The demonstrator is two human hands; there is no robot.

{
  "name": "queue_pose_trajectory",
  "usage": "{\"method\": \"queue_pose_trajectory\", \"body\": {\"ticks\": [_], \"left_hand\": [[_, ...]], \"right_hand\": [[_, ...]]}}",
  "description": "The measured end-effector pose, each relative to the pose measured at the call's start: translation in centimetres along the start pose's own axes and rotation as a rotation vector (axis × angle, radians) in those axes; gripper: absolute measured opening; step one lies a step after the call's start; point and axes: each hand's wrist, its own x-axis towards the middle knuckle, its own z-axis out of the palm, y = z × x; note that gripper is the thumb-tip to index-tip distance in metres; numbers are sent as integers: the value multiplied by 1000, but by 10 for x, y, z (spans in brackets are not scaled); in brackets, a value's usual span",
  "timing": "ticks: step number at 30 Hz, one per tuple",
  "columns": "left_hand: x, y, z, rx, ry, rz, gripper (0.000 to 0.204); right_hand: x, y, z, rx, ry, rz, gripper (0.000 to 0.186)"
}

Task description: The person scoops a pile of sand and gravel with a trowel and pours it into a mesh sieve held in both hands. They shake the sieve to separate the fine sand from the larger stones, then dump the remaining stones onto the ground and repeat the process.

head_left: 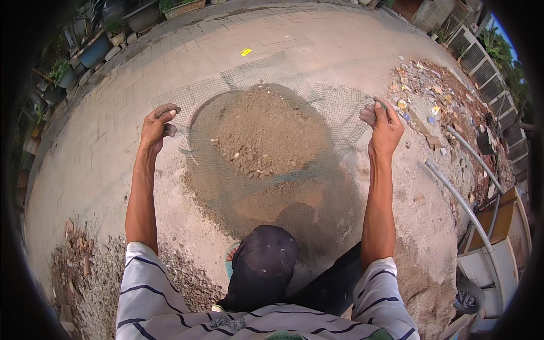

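Note:
A sheet of green mesh netting [341, 110] stretches between my two raised hands. My left hand [157, 123] pinches its left edge, and my right hand [385, 119] pinches the right edge with thumb and forefinger. Coarse brown sand [269, 127] lies heaped on the middle of the mesh, with small pebbles along its near side. Finer, darker sand [226, 207] spreads on the ground below and nearer to me. Whether the mesh is lifted off that sand at its middle cannot be made out.
Pale pavement [130, 90] surrounds the sand. On the right lie broken rubble [433, 107], a bent grey pipe [462, 201] and wooden panels [493, 263]. A gravel pile [192, 277] is at near left. Plant pots [95, 50] line the far left edge; a small yellow object [246, 52] lies beyond the mesh.

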Motion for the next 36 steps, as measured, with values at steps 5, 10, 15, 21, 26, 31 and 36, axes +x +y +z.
{"method": "queue_pose_trajectory", "body": {"ticks": [5,10,15,21,26,31,36], "left_hand": [[-7,6,8,87,6,55,23],[2,-22,-4,-39,84,-16,21],[0,-3,19,80,15,67,22],[18,-37,-46,-93,124,87,23],[-17,13,11,-43,44,86,23],[19,-24,-37,-80,96,36,26],[-15,-15,0,-92,112,105,26]], "right_hand": [[-24,-8,5,-11,-10,54,19],[-11,37,-19,165,210,92,21],[-24,37,-3,48,32,99,22],[-12,37,18,112,14,113,20],[-28,5,-18,-55,87,1,20],[-5,44,21,155,48,99,20],[-30,44,-20,156,211,14,21]]}}
